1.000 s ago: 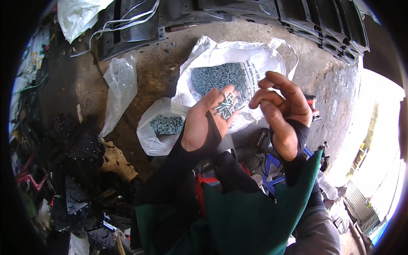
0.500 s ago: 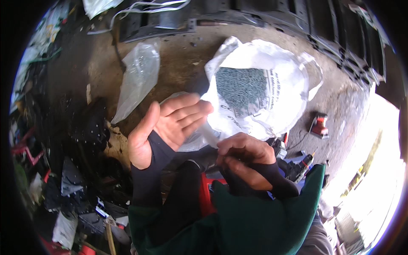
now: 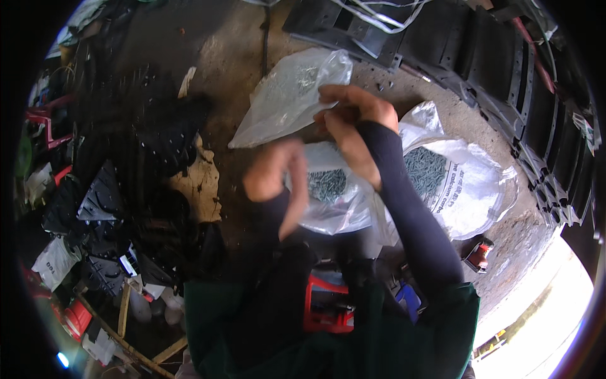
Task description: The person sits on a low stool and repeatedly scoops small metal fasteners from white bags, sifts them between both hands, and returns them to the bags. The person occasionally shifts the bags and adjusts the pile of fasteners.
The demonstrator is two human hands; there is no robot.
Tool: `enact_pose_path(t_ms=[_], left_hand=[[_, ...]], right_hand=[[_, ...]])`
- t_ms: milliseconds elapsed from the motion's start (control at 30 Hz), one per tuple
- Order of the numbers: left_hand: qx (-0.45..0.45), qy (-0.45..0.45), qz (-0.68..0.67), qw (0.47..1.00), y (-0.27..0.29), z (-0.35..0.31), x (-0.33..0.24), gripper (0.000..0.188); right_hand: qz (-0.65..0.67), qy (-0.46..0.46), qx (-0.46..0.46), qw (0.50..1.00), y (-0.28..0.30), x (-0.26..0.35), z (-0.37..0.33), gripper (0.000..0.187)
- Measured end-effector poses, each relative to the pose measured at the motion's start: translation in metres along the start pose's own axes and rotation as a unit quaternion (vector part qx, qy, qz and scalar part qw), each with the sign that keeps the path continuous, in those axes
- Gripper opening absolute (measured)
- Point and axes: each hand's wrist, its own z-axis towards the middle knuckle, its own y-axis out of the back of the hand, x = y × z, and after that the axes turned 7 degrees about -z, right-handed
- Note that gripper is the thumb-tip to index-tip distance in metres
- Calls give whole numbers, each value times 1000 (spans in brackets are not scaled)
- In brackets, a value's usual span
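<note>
My right hand (image 3: 363, 120) reaches forward, fingers curled together in a pinch over the near right edge of a clear plastic bag (image 3: 284, 101). Whether the fingertips touch that bag, or hold something small, I cannot tell. To its left, my left hand (image 3: 274, 180) is smeared by motion, its fingers bent beside a second clear bag (image 3: 344, 221). Inside this second bag lie thin grey-green pieces (image 3: 327, 184), like screws or nails. A white woven sack (image 3: 483, 199), partly behind my right forearm, holds a heap of similar pieces (image 3: 424, 169).
Black slatted panels (image 3: 467, 57) line the far right. A red power tool (image 3: 480, 254) lies right of the sack. Dark plastic parts (image 3: 101, 196) crowd the left side. A red frame (image 3: 328, 303) sits between my legs, near a blue object (image 3: 409, 300).
The view has shifted left. My right hand has moved forward from near my lap to the clear bag. My left hand, previously spread palm up, is now bent and blurred. The second bag's contents now show.
</note>
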Motion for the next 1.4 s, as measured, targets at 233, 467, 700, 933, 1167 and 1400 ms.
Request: enact_pose_path(t_ms=[233, 467, 700, 933, 1167, 1400], left_hand=[[129, -37, 381, 915, 15, 88, 50, 23], [-156, 127, 169, 965, 21, 94, 43, 30], [-126, -9, 55, 990, 25, 64, -5, 12], [263, 119, -105, 952, -20, -34, 12, 20], [238, -40, 173, 955, -24, -49, 62, 59], [276, -21, 80, 958, -5, -27, 39, 45]], right_hand=[[-210, 73, 15, 975, -16, -34, 24, 33], [40, -16, 89, 995, -14, -32, 43, 24], [237, -55, 76, 967, -7, -21, 13, 56], [235, -6, 177, 956, 51, 14, -71, 41], [-229, 65, -6, 971, -59, -116, -139, 31], [-347, -62, 161, 922, -69, -185, -64, 43]])
